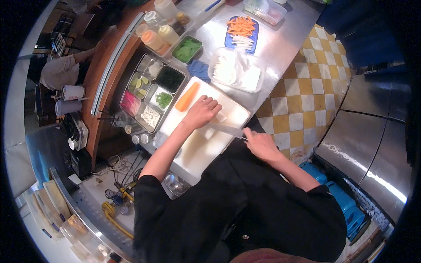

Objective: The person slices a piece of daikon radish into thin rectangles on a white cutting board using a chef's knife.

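A kitchen knife (227, 129) is in my right hand (261, 144), its blade pointing left across the white cutting board (227, 98). My left hand (204, 111) is curled, knuckles up, close to the blade's front end; its fingertips are hidden. A white vegetable piece (221, 117) lies beside its fingers, and a second white piece (208, 132) is on the near side of the blade. Whether the left hand grips any piece cannot be made out. Beyond that hand, a peeled carrot (188, 97) rests on the board.
Left of the board is a metal tray (130, 122) of toppings. Behind it stand a clear tub (260, 88) of white food, a blue cloth (199, 70), a green-leaf container (186, 49), a blue tray (228, 42) of cut sticks and squeeze bottles (153, 39). A person (61, 72) is beyond the wooden counter (108, 88).
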The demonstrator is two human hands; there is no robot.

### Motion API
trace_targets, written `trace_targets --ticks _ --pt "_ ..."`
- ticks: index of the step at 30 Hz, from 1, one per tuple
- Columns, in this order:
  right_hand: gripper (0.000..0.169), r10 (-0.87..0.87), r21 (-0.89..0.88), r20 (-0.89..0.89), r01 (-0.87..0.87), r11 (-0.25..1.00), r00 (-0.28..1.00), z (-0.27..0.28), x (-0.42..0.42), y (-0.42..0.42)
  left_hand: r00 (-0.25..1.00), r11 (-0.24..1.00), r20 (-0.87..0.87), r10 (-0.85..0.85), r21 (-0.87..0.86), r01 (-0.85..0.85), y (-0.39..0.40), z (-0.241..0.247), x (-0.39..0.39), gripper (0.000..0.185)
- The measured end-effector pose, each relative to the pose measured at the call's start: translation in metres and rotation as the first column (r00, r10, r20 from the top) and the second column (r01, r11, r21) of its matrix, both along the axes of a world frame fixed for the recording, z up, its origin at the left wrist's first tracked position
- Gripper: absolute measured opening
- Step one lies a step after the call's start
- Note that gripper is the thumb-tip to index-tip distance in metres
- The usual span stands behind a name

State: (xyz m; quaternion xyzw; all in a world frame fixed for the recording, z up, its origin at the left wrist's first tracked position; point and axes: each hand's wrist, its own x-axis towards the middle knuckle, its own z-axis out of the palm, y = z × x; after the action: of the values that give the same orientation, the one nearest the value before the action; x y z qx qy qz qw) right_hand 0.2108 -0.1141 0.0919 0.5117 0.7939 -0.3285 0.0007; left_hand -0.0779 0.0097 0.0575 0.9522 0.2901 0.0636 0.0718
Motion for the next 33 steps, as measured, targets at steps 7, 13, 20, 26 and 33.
trace_targets --ticks 7,13,20,26,33 --pt "0.035 -0.139 -0.139 0.102 0.153 0.979 0.985 0.019 0.064 -0.027 0.983 0.999 0.173 0.054 -0.004 -0.055 -0.020 -0.025 -0.032 0.016" --pt "0.035 -0.196 -0.176 -0.085 0.179 0.968 0.977 0.028 0.031 -0.020 0.824 0.856 0.265 0.500 -0.291 -0.426 -0.098 0.010 -0.063 0.023" --pt "0.025 -0.042 -0.118 -0.129 0.026 0.993 0.991 -0.011 -0.053 -0.007 0.848 0.900 0.302 0.435 -0.162 -0.404 -0.146 -0.019 -0.047 0.032" --pt "0.026 0.020 -0.118 -0.017 -0.022 0.993 1.000 -0.011 -0.082 -0.006 0.907 0.938 0.244 0.344 -0.136 -0.320 -0.127 -0.031 -0.055 0.037" --pt "0.035 0.042 -0.165 -0.008 -0.043 0.985 0.999 -0.013 -0.086 -0.014 0.931 0.955 0.247 0.270 -0.191 -0.226 -0.120 -0.019 -0.051 0.036"
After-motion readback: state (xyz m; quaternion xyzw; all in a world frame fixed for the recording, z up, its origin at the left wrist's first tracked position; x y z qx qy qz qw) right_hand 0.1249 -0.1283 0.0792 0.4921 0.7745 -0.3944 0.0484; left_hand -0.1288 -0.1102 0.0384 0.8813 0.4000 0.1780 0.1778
